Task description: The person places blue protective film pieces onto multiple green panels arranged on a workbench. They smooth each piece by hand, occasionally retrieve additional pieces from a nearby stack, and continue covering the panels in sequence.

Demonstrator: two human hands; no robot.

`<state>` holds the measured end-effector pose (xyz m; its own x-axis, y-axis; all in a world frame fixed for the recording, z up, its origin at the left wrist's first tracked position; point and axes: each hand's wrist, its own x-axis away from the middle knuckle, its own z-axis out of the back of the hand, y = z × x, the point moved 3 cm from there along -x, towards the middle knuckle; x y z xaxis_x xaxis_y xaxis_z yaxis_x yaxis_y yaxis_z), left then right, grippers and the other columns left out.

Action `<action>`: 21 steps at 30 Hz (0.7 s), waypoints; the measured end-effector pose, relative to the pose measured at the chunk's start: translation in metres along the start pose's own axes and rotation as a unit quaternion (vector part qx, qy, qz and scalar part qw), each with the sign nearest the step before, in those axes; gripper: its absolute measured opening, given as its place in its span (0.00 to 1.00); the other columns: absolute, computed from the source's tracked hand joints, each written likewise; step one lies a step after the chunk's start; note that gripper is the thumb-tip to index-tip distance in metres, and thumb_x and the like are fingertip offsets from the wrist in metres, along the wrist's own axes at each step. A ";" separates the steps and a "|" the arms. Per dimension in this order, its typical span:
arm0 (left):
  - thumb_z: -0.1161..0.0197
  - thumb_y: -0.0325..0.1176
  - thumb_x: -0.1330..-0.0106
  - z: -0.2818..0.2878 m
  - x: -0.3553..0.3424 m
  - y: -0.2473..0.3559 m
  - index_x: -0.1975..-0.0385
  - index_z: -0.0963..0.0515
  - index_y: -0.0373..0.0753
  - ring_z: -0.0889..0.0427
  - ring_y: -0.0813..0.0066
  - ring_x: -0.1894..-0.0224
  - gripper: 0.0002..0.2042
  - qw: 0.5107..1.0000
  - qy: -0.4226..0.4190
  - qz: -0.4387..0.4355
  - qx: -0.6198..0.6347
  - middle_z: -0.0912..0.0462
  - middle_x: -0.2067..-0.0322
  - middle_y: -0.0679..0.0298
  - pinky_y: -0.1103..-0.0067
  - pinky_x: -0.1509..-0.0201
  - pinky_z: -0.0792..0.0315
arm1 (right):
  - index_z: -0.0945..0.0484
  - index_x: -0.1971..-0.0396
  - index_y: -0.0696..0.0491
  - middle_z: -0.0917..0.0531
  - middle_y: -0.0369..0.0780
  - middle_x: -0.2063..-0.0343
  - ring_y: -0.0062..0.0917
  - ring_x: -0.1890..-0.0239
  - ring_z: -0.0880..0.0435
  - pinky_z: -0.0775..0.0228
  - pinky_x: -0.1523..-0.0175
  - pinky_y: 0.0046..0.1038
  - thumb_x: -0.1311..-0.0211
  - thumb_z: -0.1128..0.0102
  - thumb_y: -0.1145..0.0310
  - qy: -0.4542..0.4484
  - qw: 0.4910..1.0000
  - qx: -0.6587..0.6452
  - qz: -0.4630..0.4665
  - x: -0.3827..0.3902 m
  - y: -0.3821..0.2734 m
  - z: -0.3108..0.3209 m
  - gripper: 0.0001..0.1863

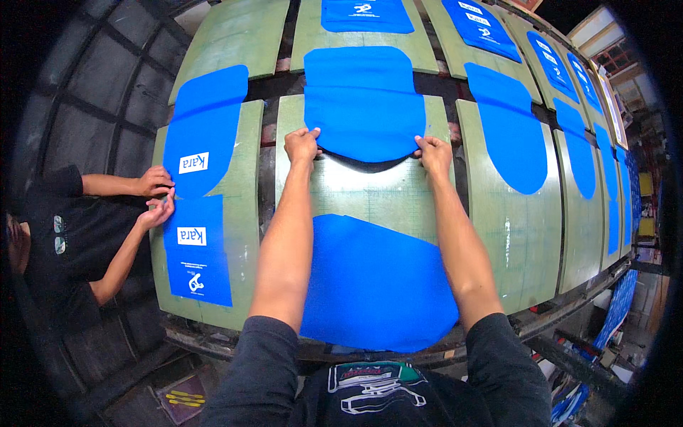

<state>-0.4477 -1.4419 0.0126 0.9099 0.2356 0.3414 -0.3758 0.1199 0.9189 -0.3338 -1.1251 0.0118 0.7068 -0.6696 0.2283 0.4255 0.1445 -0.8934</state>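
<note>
A blue fabric panel (364, 99) with rounded corners spans the gap between two green boards. Its near left corner is pinched between the thumb and fingers of my left hand (302, 146). My right hand (434, 155) grips the near right corner the same way. Between my hands the near edge sags in a curve, with a dark shadow under it, slightly off the near green board (356, 185). Closer to me, a second blue fabric piece (377, 285) lies between my forearms, over the board's front edge.
At the left, a co-worker's two hands (158, 193) touch printed blue panels (203, 135) on the neighbouring board. More blue panels (506, 135) lie on boards to the right and at the back. A dark metal frame (569, 356) runs along the boards' near edge.
</note>
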 end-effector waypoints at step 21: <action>0.25 0.33 0.46 0.041 0.022 -0.026 0.79 0.16 0.35 0.18 0.76 0.81 0.09 0.965 0.015 -0.112 -0.238 0.16 0.82 0.62 0.75 0.75 0.25 | 0.13 0.72 0.57 0.12 0.46 0.75 0.31 0.73 0.12 0.23 0.61 0.33 0.47 0.28 0.65 0.027 0.990 0.108 0.087 0.035 0.023 0.018 0.10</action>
<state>-0.4109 -1.4794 0.0042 0.9749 0.1794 0.1319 -0.2146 0.5985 0.7718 -0.2891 -1.1320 0.0059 0.7513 -0.6578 0.0531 0.4159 0.4095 -0.8120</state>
